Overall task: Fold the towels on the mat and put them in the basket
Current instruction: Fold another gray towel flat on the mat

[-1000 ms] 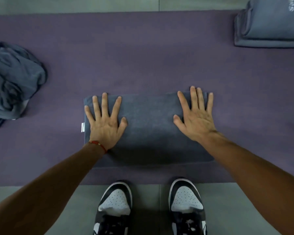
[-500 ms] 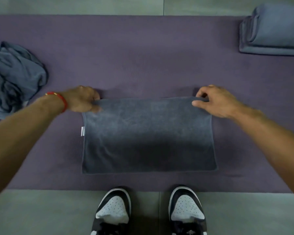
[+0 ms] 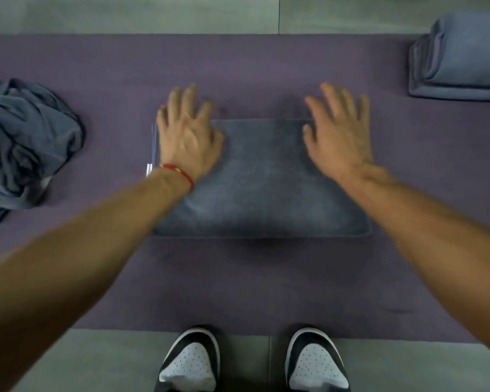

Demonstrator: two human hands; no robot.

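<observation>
A purple mat (image 3: pixel 266 66) lies across a grey tiled floor (image 3: pixel 125 12); the floor shows beyond its far edge and again at the near edge, where two black-and-white shoes (image 3: pixel 252 363) stand side by side, toes towards the mat; a seam between tiles runs away from the far edge.

In the middle of the mat lies a folded grey towel (image 3: pixel 263 188), a flat rectangle with its long side running left to right; a small white tag (image 3: pixel 149 169) sticks out at its left edge. At the left of the mat sits a crumpled heap of towels (image 3: pixel 26 142), well apart from the folded one; at the far right corner rests a neat stack of folded towels (image 3: pixel 461 58), cut off by the picture's edge.

The left hand (image 3: pixel 187 137) is open, fingers spread and straight, over the towel's far left corner, fingertips reaching past the far edge; a red bracelet (image 3: pixel 181 174) circles that wrist. The right hand (image 3: pixel 340 131) is open likewise, fingers spread, over the far right corner. Both are blurred; neither holds anything, and I cannot tell whether the palms press the cloth or hover just above it.
</observation>
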